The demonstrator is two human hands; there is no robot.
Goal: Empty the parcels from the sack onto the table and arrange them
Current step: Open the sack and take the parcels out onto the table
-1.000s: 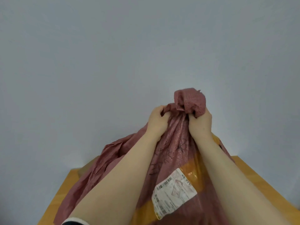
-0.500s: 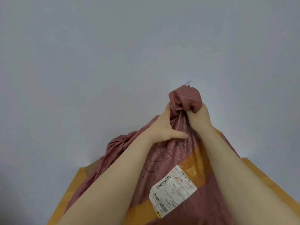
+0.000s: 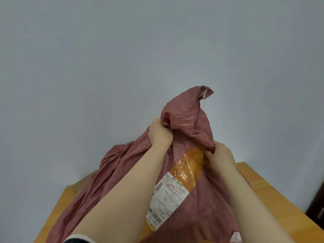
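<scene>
Head-cam view, looking fwd & down along two bare forearms. Far left: the orange-tan corner of a wood worktop (image 3: 57, 216) shows beside a crumpled dusty-pink woven sack (image 3: 108, 181). The sack sits on the worktop & covers most of it, rising toward mid-view. Its contents are hidden by the fabric. Bottom edge, left of centre: a sleeve (image 3: 78, 240), white cuff over dark cloth.

The left hand (image 3: 160, 135) is the higher one, fingers curled tight on a bunch of fabric near the sack's top. Above & right of it a loose flap of sack sticks up, w/ a frayed pale stitched edge at its tip.

Btwn the forearms, on the sack's near face, is a white label (image 3: 168, 197) w/ barcodes, print too small to read. It overlaps the lower end of a glossy yellow tape (image 3: 190, 165) strip.

The right hand (image 3: 220, 157) is lower, fingers curled round a fold of sack at the tape's upper end, gripping it. Right of that arm, more worktop. Far right edge: a dark object (image 3: 317, 207), can't tell what. Bg: plain pale grey wall (image 3: 122, 58).
</scene>
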